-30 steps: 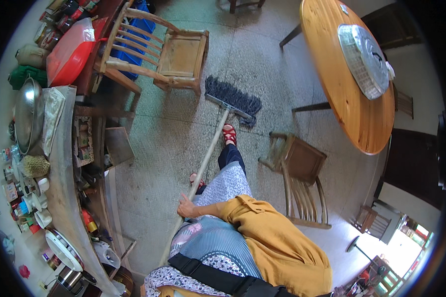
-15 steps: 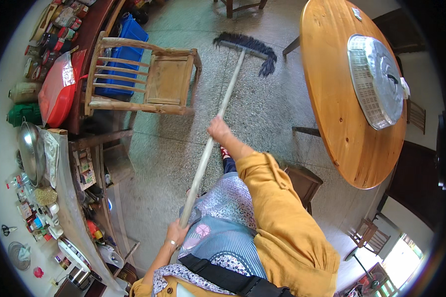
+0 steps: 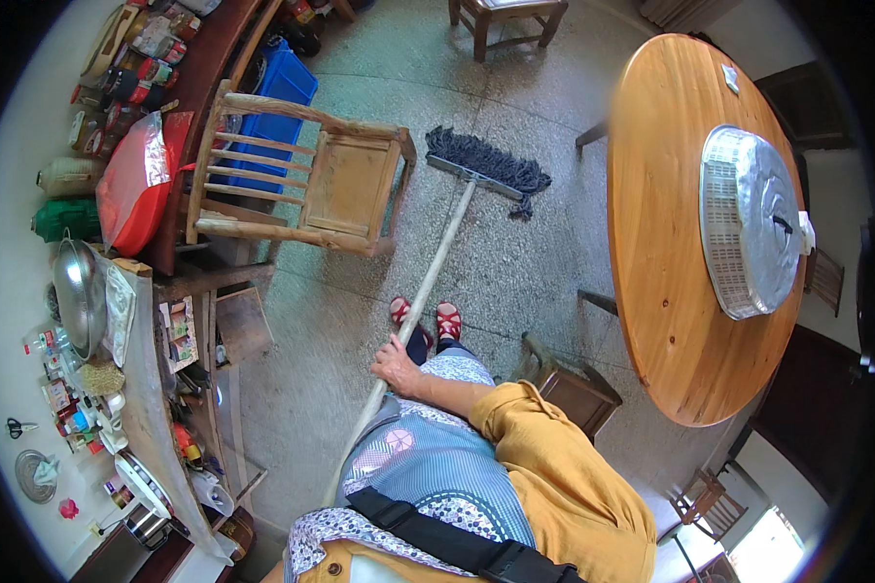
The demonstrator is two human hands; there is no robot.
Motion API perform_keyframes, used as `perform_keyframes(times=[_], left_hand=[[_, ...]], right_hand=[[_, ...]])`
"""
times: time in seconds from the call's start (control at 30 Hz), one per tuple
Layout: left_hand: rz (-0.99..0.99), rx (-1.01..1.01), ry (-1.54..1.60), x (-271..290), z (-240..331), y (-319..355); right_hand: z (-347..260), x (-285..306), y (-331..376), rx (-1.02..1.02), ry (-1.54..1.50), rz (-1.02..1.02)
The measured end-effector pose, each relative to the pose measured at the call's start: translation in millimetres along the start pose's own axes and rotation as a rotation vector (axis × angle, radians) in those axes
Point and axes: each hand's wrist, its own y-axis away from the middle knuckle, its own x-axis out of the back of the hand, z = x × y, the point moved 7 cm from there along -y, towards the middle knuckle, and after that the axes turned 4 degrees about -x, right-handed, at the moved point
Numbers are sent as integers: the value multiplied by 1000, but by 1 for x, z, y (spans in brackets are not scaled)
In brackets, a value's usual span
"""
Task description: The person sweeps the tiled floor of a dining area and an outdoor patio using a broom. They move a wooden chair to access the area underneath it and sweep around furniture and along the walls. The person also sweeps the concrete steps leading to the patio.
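My right hand (image 3: 399,367) is closed around the pale pole of a mop (image 3: 442,248), just in front of my apron. From there the pole slants forward to the mop's dark stringy head (image 3: 496,163), which lies on the speckled floor (image 3: 360,306) between a wooden chair and a round table. The pole's lower end passes along the left side of my body and drops out of sight. My left hand does not show; only a bit of sleeve appears near the lower edge.
A wooden chair (image 3: 345,185) stands left of the mop, with a blue bin (image 3: 282,92) behind it. On the right, a round wooden table (image 3: 656,291) bears a silver domed cover (image 3: 749,223). Another chair (image 3: 574,389) stands near my right elbow, and a stool (image 3: 506,29) stands ahead.
The mop has been drawn back toward me, and its head sits closer to my feet. My right hand has come in near my waist. My left hand has gone out of view.
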Motion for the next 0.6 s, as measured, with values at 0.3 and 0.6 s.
perform_keyframes(times=[0.3,0.6], left_hand=[[119,-325,95,105,182,-62],[259,-311,233,271,213,41]], right_hand=[[147,103,-129,-110,256,117],[62,130,-194,-39,-132,196]])
